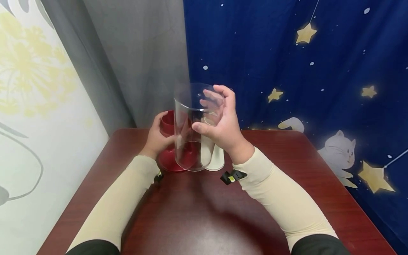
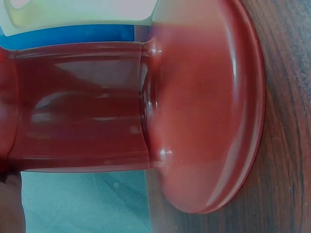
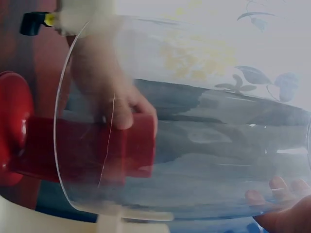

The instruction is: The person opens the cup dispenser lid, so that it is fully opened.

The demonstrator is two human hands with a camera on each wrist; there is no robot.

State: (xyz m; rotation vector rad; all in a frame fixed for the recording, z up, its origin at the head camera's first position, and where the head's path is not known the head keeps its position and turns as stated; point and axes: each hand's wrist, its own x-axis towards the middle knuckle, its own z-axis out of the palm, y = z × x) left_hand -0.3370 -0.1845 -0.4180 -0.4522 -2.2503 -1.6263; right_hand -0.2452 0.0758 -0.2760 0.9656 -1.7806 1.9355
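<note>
My left hand (image 1: 156,138) grips the upper part of a glossy red stand (image 1: 168,161), thumb and fingers around its neck. In the left wrist view, the red stand (image 2: 209,107) has a wide round base on the table and a narrower column. My right hand (image 1: 227,127) holds a clear plastic cylinder (image 1: 185,156) near its upper end, thumb in front and fingers behind. The clear cylinder (image 3: 218,145) overlaps the red stand (image 3: 41,145) in the right wrist view. Just behind the cylinder stands a cream-coloured piece (image 1: 219,159) with a rounded foot.
The dark red wooden table (image 1: 191,219) extends toward me. A grey curtain (image 1: 137,53) and a blue star-print curtain (image 1: 255,53) hang behind its far edge. On the left is a white patterned surface (image 1: 38,124).
</note>
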